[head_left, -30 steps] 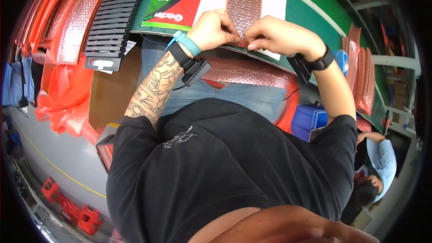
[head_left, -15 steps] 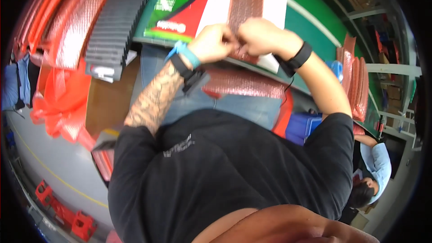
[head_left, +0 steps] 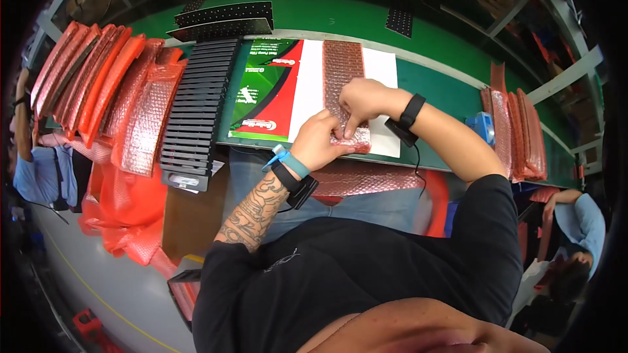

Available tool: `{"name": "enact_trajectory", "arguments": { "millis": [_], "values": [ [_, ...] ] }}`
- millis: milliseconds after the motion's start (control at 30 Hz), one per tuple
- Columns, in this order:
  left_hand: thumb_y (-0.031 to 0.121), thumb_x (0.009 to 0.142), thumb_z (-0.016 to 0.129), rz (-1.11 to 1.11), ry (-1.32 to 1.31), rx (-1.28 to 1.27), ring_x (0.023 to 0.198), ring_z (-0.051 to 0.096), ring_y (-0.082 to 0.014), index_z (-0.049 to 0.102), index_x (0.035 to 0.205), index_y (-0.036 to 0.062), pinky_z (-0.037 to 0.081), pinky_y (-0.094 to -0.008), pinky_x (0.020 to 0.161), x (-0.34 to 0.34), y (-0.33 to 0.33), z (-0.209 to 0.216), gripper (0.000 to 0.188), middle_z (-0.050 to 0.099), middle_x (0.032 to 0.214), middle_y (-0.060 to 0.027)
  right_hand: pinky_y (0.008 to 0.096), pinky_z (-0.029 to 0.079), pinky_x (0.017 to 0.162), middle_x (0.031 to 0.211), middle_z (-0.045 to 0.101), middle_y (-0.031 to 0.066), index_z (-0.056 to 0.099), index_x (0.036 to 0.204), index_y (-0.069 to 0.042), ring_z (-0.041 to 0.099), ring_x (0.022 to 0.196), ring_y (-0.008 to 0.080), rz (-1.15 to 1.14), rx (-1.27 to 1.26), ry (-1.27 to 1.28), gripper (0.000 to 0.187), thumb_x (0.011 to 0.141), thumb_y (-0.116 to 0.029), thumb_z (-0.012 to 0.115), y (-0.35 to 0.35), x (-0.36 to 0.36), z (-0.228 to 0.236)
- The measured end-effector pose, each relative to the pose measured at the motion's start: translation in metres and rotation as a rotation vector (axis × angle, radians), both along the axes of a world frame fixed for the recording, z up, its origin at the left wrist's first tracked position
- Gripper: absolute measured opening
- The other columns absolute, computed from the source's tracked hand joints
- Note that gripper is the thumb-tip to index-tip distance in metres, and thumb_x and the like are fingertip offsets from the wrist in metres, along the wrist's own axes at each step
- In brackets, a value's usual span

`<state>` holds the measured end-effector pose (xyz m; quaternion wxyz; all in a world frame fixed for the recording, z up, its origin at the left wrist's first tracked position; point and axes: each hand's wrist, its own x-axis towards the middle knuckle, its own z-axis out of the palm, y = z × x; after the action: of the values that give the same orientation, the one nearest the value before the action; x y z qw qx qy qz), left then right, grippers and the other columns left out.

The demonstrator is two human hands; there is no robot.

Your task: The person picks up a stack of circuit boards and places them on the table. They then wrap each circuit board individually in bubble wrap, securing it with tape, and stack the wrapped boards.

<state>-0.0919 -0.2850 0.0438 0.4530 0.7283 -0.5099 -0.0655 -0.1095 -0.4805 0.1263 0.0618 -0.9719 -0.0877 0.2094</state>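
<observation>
A narrow red bubble-wrap pouch (head_left: 343, 65) with something dark inside lies lengthwise on a flattened printed carton (head_left: 261, 101) in green, red and white. The pouch's near end (head_left: 356, 145) is folded over, by the table's front edge. My left hand (head_left: 317, 140) grips this end from the left, its fingers bent and thumb along the fold. My right hand (head_left: 369, 101) comes from the right with fingers curled, and its thumb side presses on the pouch close to my left fingertips. More red bubble wrap (head_left: 366, 182) lies across my lap, under the table edge.
Left of the carton stand a black slatted rack (head_left: 203, 104) and a row of filled red pouches (head_left: 98, 85). Black perforated plates (head_left: 226, 23) sit behind. At right are a blue tape dispenser (head_left: 483, 127) and more pouches (head_left: 513, 134). Co-workers sit at right (head_left: 585, 225) and left (head_left: 42, 173).
The view has tilted, showing more of the table's far side. My hands stay at the pouch's near end; my left hand now lies lower along the fold and my right sits further up the pouch.
</observation>
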Motion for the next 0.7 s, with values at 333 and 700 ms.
{"name": "enact_trajectory", "arguments": {
  "millis": [333, 700],
  "values": [
    [0.018, 0.066, 0.089, 0.053, 0.04, 0.072, 0.071, 0.059, -0.0256, 0.061, 0.071, 0.0035, 0.049, -0.0356, 0.064, -0.01, -0.007, 0.008, 0.032, 0.055, 0.077, -0.0093, 0.0425, 0.055, 0.087, 0.102, 0.073, 0.0213, 0.075, 0.099, -0.001, 0.07, 0.101, 0.0365, -1.214, 0.122, -0.684, 0.06, 0.079, -0.058, 0.073, -0.28, 0.053, -0.051],
    [0.02, 0.075, 0.078, 0.297, -0.02, 0.091, 0.073, 0.058, -0.0319, 0.059, 0.067, 0.0058, 0.047, -0.0416, 0.065, -0.012, -0.006, -0.003, 0.025, 0.056, 0.077, -0.0108, 0.0429, 0.053, 0.096, 0.12, 0.068, 0.0195, 0.068, 0.113, -0.001, 0.065, 0.11, 0.0357, -0.956, -0.077, -0.326, 0.041, 0.097, -0.037, 0.062, -0.402, 0.131, -0.12]
  ]
}}
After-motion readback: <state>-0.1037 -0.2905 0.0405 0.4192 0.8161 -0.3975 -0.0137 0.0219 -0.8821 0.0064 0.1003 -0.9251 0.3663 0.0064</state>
